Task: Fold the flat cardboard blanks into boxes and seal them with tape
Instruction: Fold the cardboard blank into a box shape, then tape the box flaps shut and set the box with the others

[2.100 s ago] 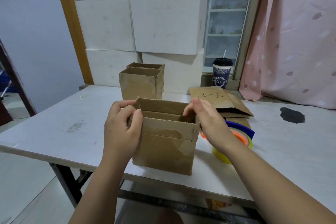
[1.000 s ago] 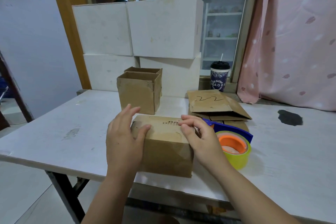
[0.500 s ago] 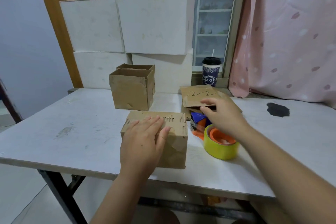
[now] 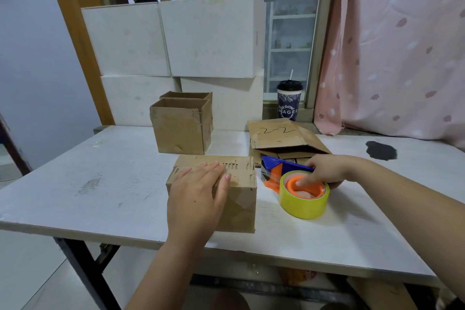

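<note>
A small brown cardboard box (image 4: 241, 199) stands near the front edge of the white table (image 4: 100, 184), its top flaps folded down. My left hand (image 4: 198, 191) lies flat on the flaps with straight fingers, pressing them. Right of the box is a tape dispenser (image 4: 279, 171) with blue and orange parts and a yellow tape roll (image 4: 302, 202). My right hand (image 4: 324, 171) grips the dispenser, thumb inside the orange core, fingers over the blue handle. Flat cardboard blanks (image 4: 279, 134), one marked "2-2", lie stacked behind the dispenser.
Two open cardboard boxes (image 4: 180, 127) stand behind the closed one. Large white boxes (image 4: 211, 35) are stacked at the table's back against a window. A dark paper cup (image 4: 288, 104) sits on the sill. A pink curtain (image 4: 402, 53) hangs right. A black stain (image 4: 381, 150) marks the table.
Both hands folded the box's top flaps down. Then my left hand stayed flat on top while my right hand left the box, reached to the tape dispenser and took hold of it.
</note>
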Demonstrator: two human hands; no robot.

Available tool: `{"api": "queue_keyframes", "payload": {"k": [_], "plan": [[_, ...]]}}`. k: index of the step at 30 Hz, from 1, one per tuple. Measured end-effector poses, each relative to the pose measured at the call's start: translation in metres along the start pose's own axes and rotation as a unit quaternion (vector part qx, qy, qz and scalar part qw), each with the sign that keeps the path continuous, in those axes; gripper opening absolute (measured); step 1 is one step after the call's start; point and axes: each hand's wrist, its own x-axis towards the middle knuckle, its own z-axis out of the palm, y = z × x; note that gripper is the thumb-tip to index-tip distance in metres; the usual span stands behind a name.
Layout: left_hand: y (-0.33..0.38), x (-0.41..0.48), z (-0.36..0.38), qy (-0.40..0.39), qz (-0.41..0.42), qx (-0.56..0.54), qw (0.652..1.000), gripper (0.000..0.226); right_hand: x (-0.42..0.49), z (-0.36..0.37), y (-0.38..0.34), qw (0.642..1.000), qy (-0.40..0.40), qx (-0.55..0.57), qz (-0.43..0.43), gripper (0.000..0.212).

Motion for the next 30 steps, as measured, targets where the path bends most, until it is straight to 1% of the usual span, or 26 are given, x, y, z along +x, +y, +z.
{"api": "queue_keyframes", "payload": {"k": [2, 6, 8, 10, 12, 14, 16, 17, 20, 21, 22, 23, 24, 26, 28, 30], "plan": [[0.000, 0.000, 0.000, 0.006, 0.001, 0.000, 1.000, 0.023, 0.000, 0.004, 0.000, 1.000, 0.010, -0.009, -0.006, 0.033], [0.002, -0.001, 0.001, 0.023, 0.013, 0.009, 1.000, 0.030, -0.003, 0.005, 0.003, 0.999, 0.039, 0.012, -0.022, 0.024], [0.003, -0.001, 0.001, 0.027, 0.016, 0.005, 1.000, 0.031, -0.005, 0.008, 0.006, 0.995, 0.059, 0.064, -0.039, 0.025], [0.001, -0.001, 0.002, 0.034, 0.023, 0.000, 0.999, 0.035, -0.007, 0.012, 0.008, 0.979, 0.068, 0.184, -0.054, 0.024], [0.001, -0.001, 0.003, 0.047, 0.033, 0.000, 0.998, 0.042, -0.011, 0.017, 0.007, 0.940, 0.051, 0.330, -0.068, 0.027], [0.000, -0.001, 0.006, 0.059, 0.043, 0.000, 0.997, 0.043, -0.015, 0.021, 0.004, 0.894, 0.016, 0.441, -0.081, 0.031], [-0.001, -0.002, 0.009, 0.073, 0.050, -0.001, 0.996, 0.042, -0.018, 0.024, 0.001, 0.860, -0.005, 0.505, -0.076, 0.035], [-0.002, -0.002, 0.010, 0.077, 0.052, -0.001, 0.996, 0.042, -0.019, 0.026, -0.002, 0.836, -0.015, 0.544, -0.067, 0.038], [-0.003, -0.001, 0.012, 0.083, 0.057, 0.003, 0.995, 0.041, -0.021, 0.029, -0.011, 0.731, -0.061, 0.679, -0.042, 0.043], [-0.003, -0.001, 0.012, 0.084, 0.058, 0.004, 0.995, 0.041, -0.020, 0.029, -0.013, 0.706, -0.065, 0.704, -0.037, 0.053], [-0.002, -0.001, 0.012, 0.085, 0.059, 0.004, 0.995, 0.041, -0.019, 0.029, -0.015, 0.692, -0.061, 0.719, -0.030, 0.062], [-0.002, -0.001, 0.012, 0.085, 0.059, 0.004, 0.995, 0.041, -0.019, 0.028, -0.018, 0.685, -0.049, 0.727, -0.024, 0.067], [-0.002, 0.000, 0.012, 0.084, 0.058, 0.003, 0.995, 0.041, -0.019, 0.026, -0.022, 0.685, -0.037, 0.727, -0.020, 0.068], [0.001, 0.002, 0.012, 0.073, 0.058, 0.003, 0.996, 0.041, -0.018, 0.022, -0.028, 0.717, 0.013, 0.696, -0.031, 0.060], [0.008, 0.007, 0.015, 0.059, 0.065, 0.007, 0.996, 0.039, -0.021, 0.017, -0.035, 0.753, 0.072, 0.651, -0.066, 0.051], [0.016, 0.013, 0.019, 0.049, 0.082, 0.018, 0.995, 0.030, -0.025, 0.011, -0.044, 0.767, 0.111, 0.624, -0.098, 0.046]]}}
